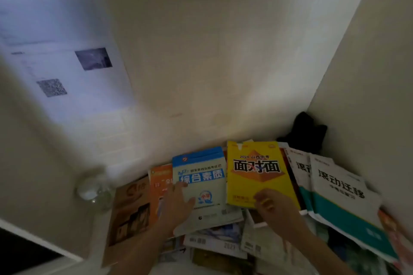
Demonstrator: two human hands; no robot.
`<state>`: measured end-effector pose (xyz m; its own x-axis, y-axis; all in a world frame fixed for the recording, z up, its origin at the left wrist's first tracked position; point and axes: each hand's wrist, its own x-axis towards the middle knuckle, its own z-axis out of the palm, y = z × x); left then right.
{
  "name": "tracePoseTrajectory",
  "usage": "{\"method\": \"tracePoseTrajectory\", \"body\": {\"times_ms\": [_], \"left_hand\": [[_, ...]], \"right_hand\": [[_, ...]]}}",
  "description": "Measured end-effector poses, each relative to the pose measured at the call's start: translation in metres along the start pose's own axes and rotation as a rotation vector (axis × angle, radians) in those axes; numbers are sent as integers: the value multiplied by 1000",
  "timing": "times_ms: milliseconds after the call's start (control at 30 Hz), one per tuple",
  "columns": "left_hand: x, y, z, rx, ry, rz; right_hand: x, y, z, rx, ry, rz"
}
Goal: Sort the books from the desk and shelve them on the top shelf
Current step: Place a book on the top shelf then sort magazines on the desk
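A loose pile of books covers the desk in the lower half of the head view. A blue-and-white book (201, 176) lies beside a yellow book (257, 172). Left of them are an orange book (159, 181) and a brown one (129, 210); to the right lie two white-and-teal books (342, 194). My left hand (176, 203) rests flat with fingers spread on the blue-and-white book's lower left part. My right hand (274, 207) has its fingers curled at the yellow book's near edge; whether it grips the book is unclear.
A clear glass jar (95, 190) stands left of the books by the wall. A black cloth object (306, 131) sits in the far right corner. White walls close in behind and to the right. More books (219, 243) lie under the top layer.
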<state>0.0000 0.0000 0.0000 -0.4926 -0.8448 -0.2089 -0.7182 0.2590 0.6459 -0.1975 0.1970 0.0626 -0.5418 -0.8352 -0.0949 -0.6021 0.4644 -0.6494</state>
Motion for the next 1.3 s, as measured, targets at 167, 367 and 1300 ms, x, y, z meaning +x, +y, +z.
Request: {"method": "tracePoseTrajectory", "body": {"times_ms": [167,367,1300], "left_hand": [[35,-25,3,-49,-118,-308],[57,-38,10,-186,-124,-293],[-46,11,-97,-890,259,-6]], "right_hand": [[43,-16,76,-263,-36,-176],[59,-15,102,-458,-97,-113],[55,-55,66,806,-303,159]]}}
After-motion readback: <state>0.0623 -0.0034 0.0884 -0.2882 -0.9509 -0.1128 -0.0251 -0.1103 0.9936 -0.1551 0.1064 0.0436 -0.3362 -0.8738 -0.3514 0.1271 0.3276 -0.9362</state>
